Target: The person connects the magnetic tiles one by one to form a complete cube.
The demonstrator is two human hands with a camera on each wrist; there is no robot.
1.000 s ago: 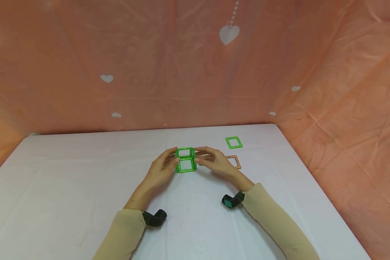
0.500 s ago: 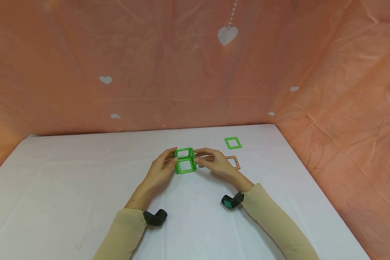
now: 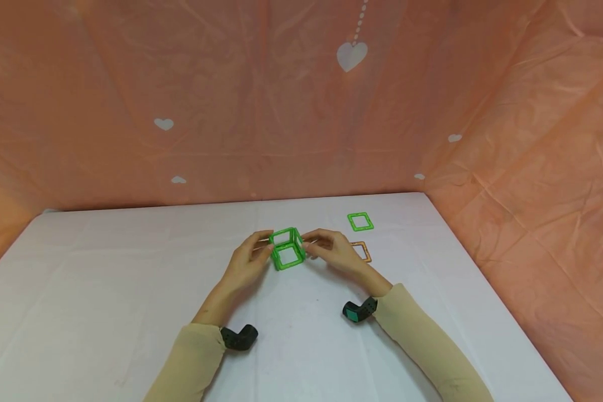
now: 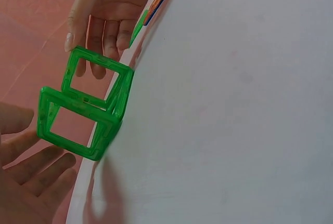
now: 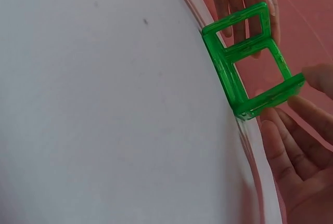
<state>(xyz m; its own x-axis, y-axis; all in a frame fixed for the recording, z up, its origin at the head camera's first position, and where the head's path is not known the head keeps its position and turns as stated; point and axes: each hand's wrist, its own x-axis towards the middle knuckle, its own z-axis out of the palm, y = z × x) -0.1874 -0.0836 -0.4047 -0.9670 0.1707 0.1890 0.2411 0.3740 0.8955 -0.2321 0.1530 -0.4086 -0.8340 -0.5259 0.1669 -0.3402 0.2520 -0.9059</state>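
A box-like structure of green magnetic tiles (image 3: pixel 283 245) stands between the hands on the white table, its square frames set at angles to each other. My left hand (image 3: pixel 248 258) holds its left side, thumb at the near edge and fingers reaching behind. On the opposite side, my right hand (image 3: pixel 335 249) pinches the right-hand tile, thumb and index finger meeting at its edge in the right wrist view. The left wrist view shows the green structure (image 4: pixel 67 147) with one tile facing the camera. Part of the left fingers is hidden behind the frames.
A loose green square tile (image 3: pixel 363 228) lies flat at the back right. Nearer, an orange square tile (image 3: pixel 367 252) is partly covered by the right hand. Orange cloth with white hearts (image 3: pixel 352 56) hangs behind and to the right of the white table (image 3: pixel 105 279).
The green tile structure has turned slightly between my hands, so its right side shows more. Both hands have stayed nearly in place. The loose tiles have not moved.
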